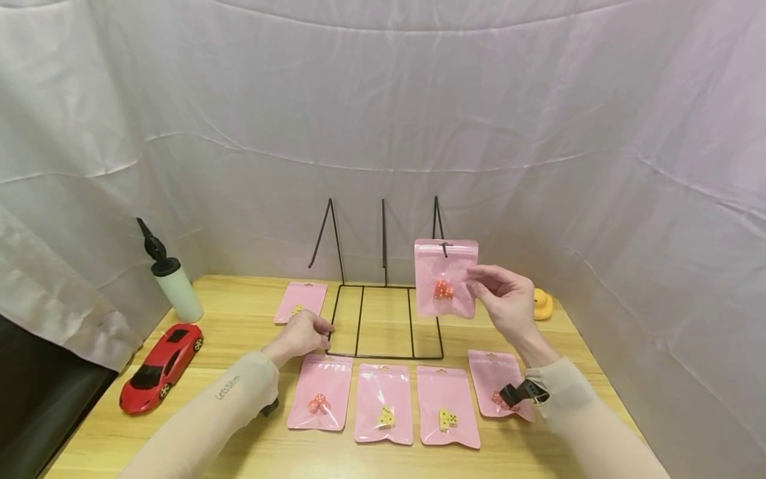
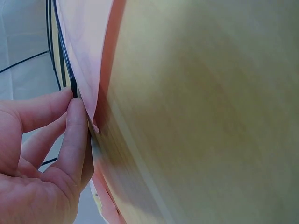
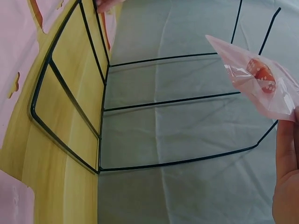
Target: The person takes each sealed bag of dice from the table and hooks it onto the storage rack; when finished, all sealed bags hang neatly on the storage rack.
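Observation:
In the head view my right hand pinches the right edge of a pink zip bag with orange-red dice inside. That bag is upright at the right prong of a black wire rack; the prong's tip shows in front of its top, seemingly through the hang hole. In the right wrist view the fingers meet the edge of the bag. My left hand pinches the left side of the rack's base, and the left wrist view shows thumb and finger on the black wire.
Several pink bags lie flat: one with yellow dice left of the rack, others in front, such as a red-dice bag. A red toy car and a pale green pump bottle stand left. A yellow toy sits behind the right hand.

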`<control>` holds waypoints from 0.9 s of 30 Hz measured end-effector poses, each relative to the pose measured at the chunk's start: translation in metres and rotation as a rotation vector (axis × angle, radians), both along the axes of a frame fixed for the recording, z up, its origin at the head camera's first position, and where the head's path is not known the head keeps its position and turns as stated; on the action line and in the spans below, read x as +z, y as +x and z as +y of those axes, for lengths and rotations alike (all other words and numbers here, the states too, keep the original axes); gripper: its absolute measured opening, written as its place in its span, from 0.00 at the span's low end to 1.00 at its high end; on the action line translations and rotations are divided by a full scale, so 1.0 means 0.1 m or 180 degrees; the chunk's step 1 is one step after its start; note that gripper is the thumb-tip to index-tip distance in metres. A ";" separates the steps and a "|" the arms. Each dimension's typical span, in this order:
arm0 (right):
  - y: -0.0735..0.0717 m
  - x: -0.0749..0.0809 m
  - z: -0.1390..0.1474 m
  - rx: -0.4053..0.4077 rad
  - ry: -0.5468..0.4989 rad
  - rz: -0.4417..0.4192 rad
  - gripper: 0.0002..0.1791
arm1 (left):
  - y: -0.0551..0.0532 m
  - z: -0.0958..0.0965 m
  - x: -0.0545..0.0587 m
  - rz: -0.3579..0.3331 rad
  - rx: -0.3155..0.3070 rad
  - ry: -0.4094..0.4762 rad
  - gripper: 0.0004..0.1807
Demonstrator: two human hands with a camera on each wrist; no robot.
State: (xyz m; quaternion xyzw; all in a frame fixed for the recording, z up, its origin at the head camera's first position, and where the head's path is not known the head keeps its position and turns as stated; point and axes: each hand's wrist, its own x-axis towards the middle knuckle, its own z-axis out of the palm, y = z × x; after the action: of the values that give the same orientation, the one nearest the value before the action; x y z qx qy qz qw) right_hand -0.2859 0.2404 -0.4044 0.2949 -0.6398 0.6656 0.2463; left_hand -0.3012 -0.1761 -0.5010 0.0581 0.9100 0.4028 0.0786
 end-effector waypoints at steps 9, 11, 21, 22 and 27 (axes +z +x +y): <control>-0.10 -0.01 -0.03 -0.0097 -0.0028 -0.0160 0.13 | 0.00 0.01 -0.01 0.0060 0.0002 -0.0021 0.20; -0.11 0.00 -0.03 -0.0134 -0.0026 -0.0220 0.13 | 0.00 0.01 -0.01 0.0060 0.0006 -0.0015 0.20; -0.19 0.02 -0.02 -0.0184 -0.0014 -0.0320 0.14 | 0.01 0.00 0.00 0.0056 -0.0012 -0.0019 0.20; -0.20 0.02 -0.02 -0.0180 -0.0021 -0.0315 0.13 | 0.01 0.00 0.00 0.0052 -0.0015 -0.0022 0.20; -0.26 0.01 -0.02 -0.0195 -0.0023 -0.0371 0.15 | 0.00 -0.01 0.00 0.0025 -0.0018 -0.0012 0.21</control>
State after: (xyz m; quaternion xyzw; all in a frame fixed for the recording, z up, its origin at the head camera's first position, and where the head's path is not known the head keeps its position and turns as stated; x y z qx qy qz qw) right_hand -0.3118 0.2388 -0.4035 0.2349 -0.6594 0.6761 0.2300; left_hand -0.3008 -0.1767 -0.5007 0.0621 0.9109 0.4007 0.0763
